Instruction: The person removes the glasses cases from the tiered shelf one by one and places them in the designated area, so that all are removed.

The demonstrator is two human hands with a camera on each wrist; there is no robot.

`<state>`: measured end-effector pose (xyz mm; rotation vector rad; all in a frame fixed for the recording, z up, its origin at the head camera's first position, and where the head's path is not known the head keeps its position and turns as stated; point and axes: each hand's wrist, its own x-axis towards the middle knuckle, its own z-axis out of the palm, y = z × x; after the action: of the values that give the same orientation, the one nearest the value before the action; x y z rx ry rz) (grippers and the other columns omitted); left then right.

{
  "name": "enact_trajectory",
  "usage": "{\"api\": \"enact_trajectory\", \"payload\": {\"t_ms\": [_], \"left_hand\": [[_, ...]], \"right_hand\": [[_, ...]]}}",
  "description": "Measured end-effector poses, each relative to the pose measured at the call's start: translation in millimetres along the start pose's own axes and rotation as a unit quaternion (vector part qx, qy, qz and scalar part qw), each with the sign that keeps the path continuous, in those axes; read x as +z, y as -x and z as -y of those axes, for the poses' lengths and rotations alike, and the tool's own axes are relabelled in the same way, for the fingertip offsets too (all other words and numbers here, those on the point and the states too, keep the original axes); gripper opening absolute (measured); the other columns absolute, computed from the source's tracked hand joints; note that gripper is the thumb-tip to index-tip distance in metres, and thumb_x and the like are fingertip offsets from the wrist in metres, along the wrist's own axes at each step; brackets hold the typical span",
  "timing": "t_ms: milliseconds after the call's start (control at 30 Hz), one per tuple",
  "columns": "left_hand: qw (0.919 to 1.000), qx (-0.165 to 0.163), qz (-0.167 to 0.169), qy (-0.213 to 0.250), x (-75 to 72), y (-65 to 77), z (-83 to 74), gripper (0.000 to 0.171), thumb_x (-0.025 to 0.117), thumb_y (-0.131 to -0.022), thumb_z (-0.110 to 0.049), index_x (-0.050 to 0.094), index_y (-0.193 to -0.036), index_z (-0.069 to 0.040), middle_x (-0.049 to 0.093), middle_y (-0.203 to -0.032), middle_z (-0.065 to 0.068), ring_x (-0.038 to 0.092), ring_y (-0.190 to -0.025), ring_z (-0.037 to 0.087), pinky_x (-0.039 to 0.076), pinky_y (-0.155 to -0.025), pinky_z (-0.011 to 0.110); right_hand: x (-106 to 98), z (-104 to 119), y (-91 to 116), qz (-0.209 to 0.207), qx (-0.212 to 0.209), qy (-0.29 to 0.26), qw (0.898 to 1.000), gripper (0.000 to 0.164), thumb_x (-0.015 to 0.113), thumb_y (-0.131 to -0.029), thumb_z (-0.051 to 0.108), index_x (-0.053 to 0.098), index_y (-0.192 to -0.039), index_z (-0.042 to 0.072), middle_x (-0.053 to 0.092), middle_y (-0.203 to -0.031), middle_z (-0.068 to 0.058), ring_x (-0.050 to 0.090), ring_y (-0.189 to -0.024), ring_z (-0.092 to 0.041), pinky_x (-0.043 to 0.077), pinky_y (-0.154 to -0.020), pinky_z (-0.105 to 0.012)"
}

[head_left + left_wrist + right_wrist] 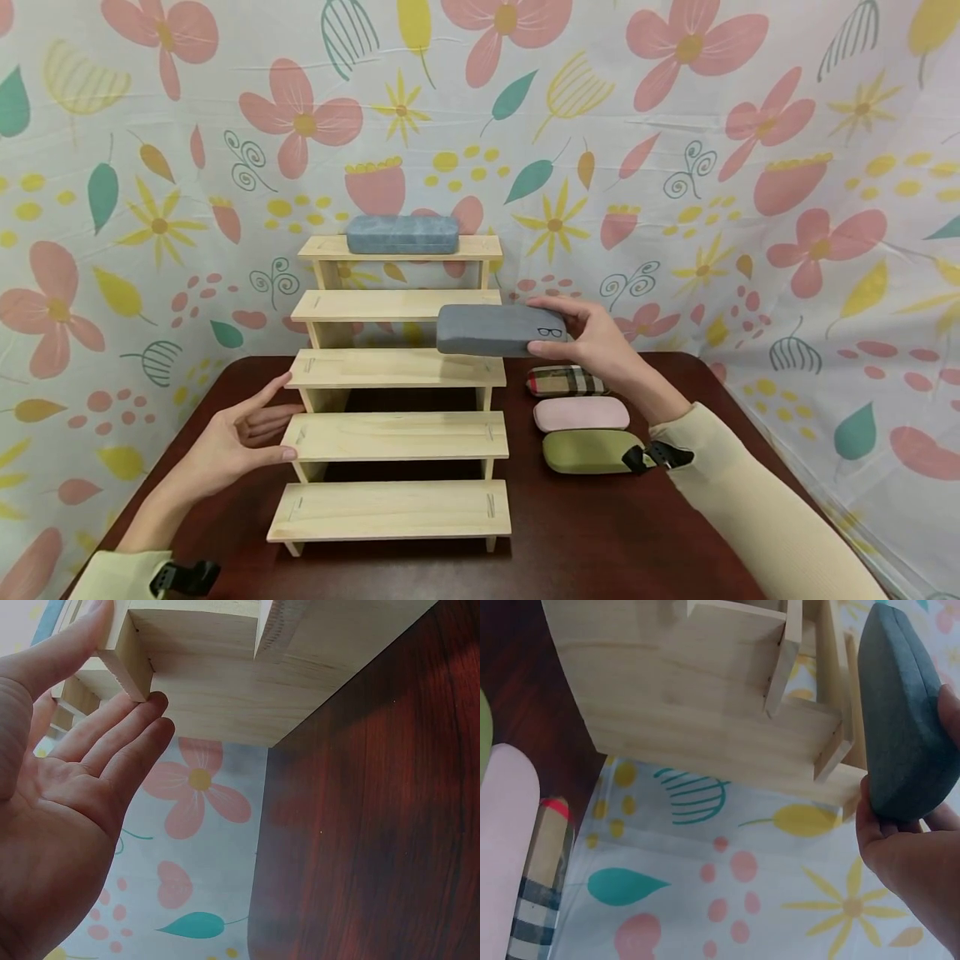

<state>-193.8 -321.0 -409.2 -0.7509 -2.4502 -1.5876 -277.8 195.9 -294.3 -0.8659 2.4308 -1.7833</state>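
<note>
A pale wooden stepped stand (390, 510) has several tiers. My left hand (238, 435) holds its left side, the thumb at one step's end and the fingers behind; in the left wrist view, the left hand (67, 795) spans a board end (126, 664). My right hand (588, 337) grips the right end of a grey-blue glasses case (487, 329), raised before the stand's right part. The right wrist view shows this case (904, 712) between thumb and fingers of the right hand (919, 859). A light-blue marbled glasses case (402, 235) lies on the top step.
Right of the stand, a plaid case (562, 381), a pink case (581, 414) and an olive-green case (588, 452) lie in a row on the dark red-brown table (600, 533). A floral-patterned cloth (675, 125) hangs behind and at the sides.
</note>
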Motion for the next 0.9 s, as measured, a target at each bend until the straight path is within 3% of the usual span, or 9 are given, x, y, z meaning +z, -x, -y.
{"api": "enact_trajectory", "payload": {"t_ms": [133,233,300,333,400,567,667,900], "left_hand": [[1.0,0.004,-0.001,0.0,0.1,-0.3,0.6,0.103,0.085,-0.085,0.007,0.029,-0.169,-0.014,0.06,-0.139,0.034,0.064,-0.127,0.008,0.054,-0.098,0.023],[1.0,0.005,-0.001,0.003,-0.2,0.0,1.4,0.103,0.084,-0.085,0.009,0.028,-0.169,-0.014,0.06,-0.139,0.033,0.064,-0.127,0.008,0.053,-0.098,0.022],[1.0,0.005,-0.001,0.006,-0.4,0.1,1.9,0.103,0.083,-0.085,0.01,0.028,-0.169,-0.014,0.06,-0.139,0.033,0.064,-0.127,0.009,0.053,-0.098,0.022],[1.0,0.006,0.0,0.008,-0.4,0.1,2.0,0.102,0.083,-0.085,0.01,0.028,-0.169,-0.014,0.06,-0.139,0.034,0.064,-0.127,0.009,0.053,-0.098,0.022],[0.9999,0.007,0.004,0.011,-0.3,-0.4,2.4,0.102,0.083,-0.086,0.01,0.028,-0.169,-0.014,0.06,-0.139,0.034,0.064,-0.127,0.009,0.053,-0.098,0.023],[0.9998,0.01,0.012,0.016,-0.6,-0.1,4.3,0.101,0.081,-0.087,0.011,0.027,-0.169,-0.013,0.058,-0.139,0.036,0.063,-0.128,0.009,0.053,-0.098,0.023],[0.9995,0.014,0.018,0.023,-2.0,0.2,5.5,0.1,0.079,-0.088,0.013,0.026,-0.169,-0.012,0.058,-0.14,0.036,0.063,-0.128,0.01,0.055,-0.097,0.025],[0.998,0.027,0.04,0.04,-6.6,-0.5,6.1,0.097,0.075,-0.09,0.016,0.024,-0.169,-0.01,0.057,-0.148,0.023,0.061,-0.131,0.012,0.061,-0.088,0.032]], "right_hand": [[-4.0,-4.2,9.4,-0.009,-0.001,0.012,1.0,0.061,0.083,-0.093,0.009,0.06,-0.149,0.008,0.049,-0.158,-0.007,0.041,-0.149,-0.021,0.042,-0.115,-0.034],[-6.7,-6.3,17.5,-0.015,-0.002,0.031,0.999,0.062,0.083,-0.092,0.01,0.059,-0.15,0.006,0.05,-0.157,-0.01,0.041,-0.149,-0.023,0.04,-0.117,-0.041],[-8.8,-7.7,22.9,-0.02,0.001,0.044,0.999,0.062,0.084,-0.092,0.012,0.06,-0.149,0.008,0.051,-0.156,-0.009,0.043,-0.148,-0.022,0.041,-0.116,-0.038],[-10.0,-8.1,25.7,-0.022,0.003,0.049,0.999,0.062,0.084,-0.092,0.013,0.06,-0.149,0.009,0.052,-0.154,-0.008,0.046,-0.145,-0.021,0.045,-0.113,-0.036],[-12.9,-9.7,31.6,-0.028,0.005,0.057,0.998,0.061,0.085,-0.092,0.014,0.061,-0.149,0.012,0.056,-0.147,-0.008,0.061,-0.121,-0.021,0.053,-0.096,-0.03],[-18.5,-15.8,45.7,-0.033,0.001,0.048,0.998,0.06,0.084,-0.092,0.009,0.062,-0.148,0.011,0.058,-0.14,-0.011,0.059,-0.083,-0.023,0.054,-0.068,-0.028],[-21.2,-18.0,54.0,-0.032,0.0,0.041,0.999,0.06,0.083,-0.093,0.009,0.061,-0.148,0.01,0.058,-0.141,-0.013,0.064,-0.091,-0.024,0.057,-0.072,-0.03],[-29.0,-21.4,70.9,-0.045,-0.002,0.051,0.998,0.06,0.082,-0.094,0.008,0.059,-0.149,0.006,0.059,-0.132,-0.013,0.06,-0.107,-0.022,0.054,-0.083,-0.026]]}}
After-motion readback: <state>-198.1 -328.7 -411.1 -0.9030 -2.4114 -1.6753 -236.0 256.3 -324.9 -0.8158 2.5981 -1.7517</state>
